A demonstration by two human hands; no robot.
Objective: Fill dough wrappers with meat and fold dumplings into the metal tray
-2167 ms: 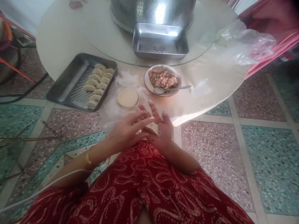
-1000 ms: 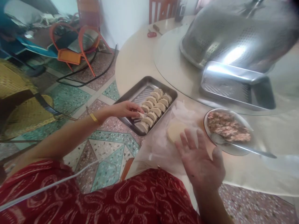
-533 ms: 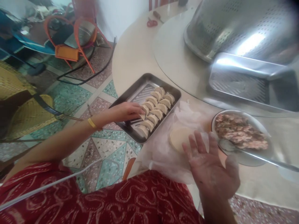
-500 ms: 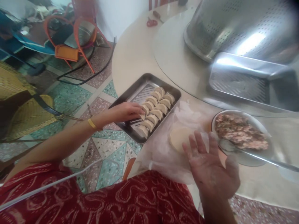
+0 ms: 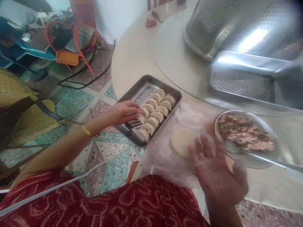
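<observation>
Two rows of folded dumplings [image 5: 155, 111] lie in the tray [image 5: 132, 94], packed toward its right wall. Left hand [image 5: 123, 112], fingers loosely curled, tips pinching a dumpling [image 5: 141, 118] at the left row's near end; it touches the tray floor or nearly so. Judgement: seat it seam up, snug against its neighbour without squashing the pleats, and let go gently so the skin does not tear or stick. Right hand [image 5: 219, 175] is spread open, palm up, holding nothing, floury, just right of the tray over the wrappers [image 5: 181, 142]. Filling bowl [image 5: 246, 137] stands further right.
</observation>
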